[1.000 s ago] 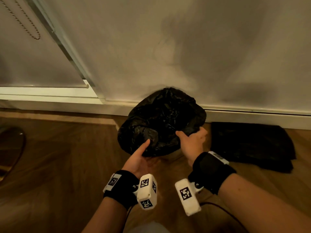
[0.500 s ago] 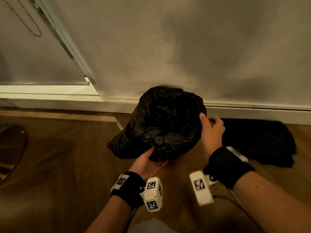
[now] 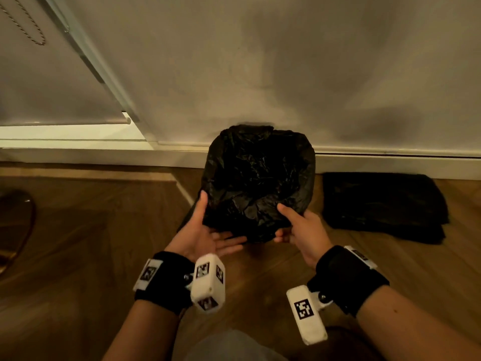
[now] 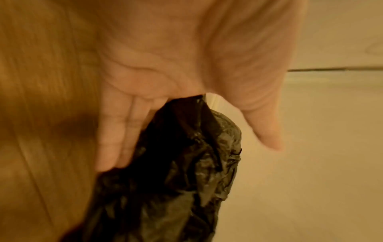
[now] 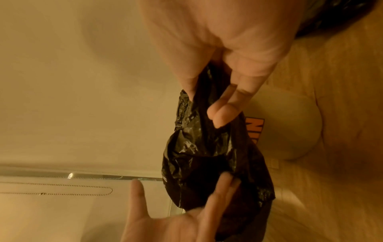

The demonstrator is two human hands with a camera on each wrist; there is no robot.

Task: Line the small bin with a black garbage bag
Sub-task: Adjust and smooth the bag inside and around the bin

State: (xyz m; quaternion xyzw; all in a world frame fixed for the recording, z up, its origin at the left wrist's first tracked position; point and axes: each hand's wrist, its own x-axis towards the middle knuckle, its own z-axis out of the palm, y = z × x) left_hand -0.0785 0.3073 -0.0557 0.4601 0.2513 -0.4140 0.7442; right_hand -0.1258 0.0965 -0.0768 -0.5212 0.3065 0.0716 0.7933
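A black garbage bag [image 3: 257, 178] is spread over the small bin against the wall, its mouth open upward. In the head view the bag hides the bin. The right wrist view shows the bin's white side [image 5: 290, 131] with orange lettering. My left hand [image 3: 208, 230] lies palm up under the bag's near left edge, fingers straight and thumb raised against the plastic. My right hand [image 3: 294, 225] pinches the near right edge of the bag [image 5: 207, 147], thumb on top and fingers beneath. The left wrist view shows straight fingers [image 4: 116, 131] touching crumpled bag plastic [image 4: 176, 180].
A folded stack of black bags [image 3: 382, 204] lies on the wooden floor just right of the bin. The white baseboard [image 3: 390, 162] and wall stand behind. A window blind with a bead chain [image 3: 26, 22] is at the upper left, and a round gold-rimmed object [image 3: 15, 225] at the far left.
The bag went from a bunched dome over the bin to an open mouth spread across it. My right hand came from the bin's right side to its front edge; my left shifted to the front left.
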